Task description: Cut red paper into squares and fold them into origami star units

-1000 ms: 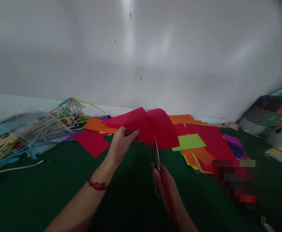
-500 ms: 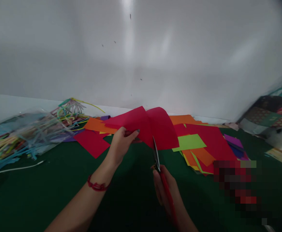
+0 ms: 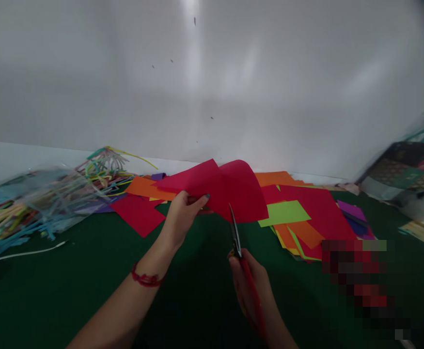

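Observation:
My left hand (image 3: 182,215) pinches a magenta-red paper sheet (image 3: 229,186) by its left part and holds it up above the green surface (image 3: 88,291). The sheet bends over in the middle. My right hand (image 3: 250,286) is closed round the red handles of a pair of scissors (image 3: 238,240). The blades point up and away from me and meet the sheet's lower edge near its middle. A red cord bracelet (image 3: 146,278) circles my left wrist.
Loose coloured paper sheets (image 3: 299,213) in red, orange, green and purple lie behind and to the right. A clear bag with coloured paper strips (image 3: 44,198) sits at the left, a white cable (image 3: 23,253) before it. Patterned fabric (image 3: 404,174) is at the right; a white wall stands behind.
The scissors' blade tips have crept slightly further up into the sheet's lower edge. Both hands otherwise stay in nearly the same place.

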A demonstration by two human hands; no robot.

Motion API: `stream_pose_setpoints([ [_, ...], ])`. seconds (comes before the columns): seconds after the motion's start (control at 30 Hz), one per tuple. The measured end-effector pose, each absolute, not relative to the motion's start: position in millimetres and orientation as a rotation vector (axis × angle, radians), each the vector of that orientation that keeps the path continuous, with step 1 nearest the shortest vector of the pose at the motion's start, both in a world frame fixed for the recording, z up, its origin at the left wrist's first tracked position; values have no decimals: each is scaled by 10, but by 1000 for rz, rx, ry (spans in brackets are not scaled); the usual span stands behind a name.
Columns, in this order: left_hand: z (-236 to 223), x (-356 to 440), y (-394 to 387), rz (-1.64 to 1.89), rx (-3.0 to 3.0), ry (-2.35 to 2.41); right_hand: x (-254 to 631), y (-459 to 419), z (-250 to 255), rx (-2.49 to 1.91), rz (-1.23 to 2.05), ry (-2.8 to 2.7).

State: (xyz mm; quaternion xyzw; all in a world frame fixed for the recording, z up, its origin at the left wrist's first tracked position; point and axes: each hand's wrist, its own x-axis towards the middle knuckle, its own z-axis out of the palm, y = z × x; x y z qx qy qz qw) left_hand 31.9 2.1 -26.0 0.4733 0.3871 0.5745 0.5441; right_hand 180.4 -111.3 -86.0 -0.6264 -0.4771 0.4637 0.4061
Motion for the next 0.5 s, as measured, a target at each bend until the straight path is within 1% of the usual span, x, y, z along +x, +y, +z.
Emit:
stream_pose_setpoints([
  [0.2, -258, 259, 40, 1296, 1018, 810, 1845, -1085, -849, -1687, 1111, -1330],
  [0.33, -216, 230, 56, 1250, 952, 766, 1868, -1072, -849, -1679, 1112, -1354],
  [0.5, -175, 194, 85, 1269, 832, 825, 1899, -1076, -835, -1677, 1113, -1366],
])
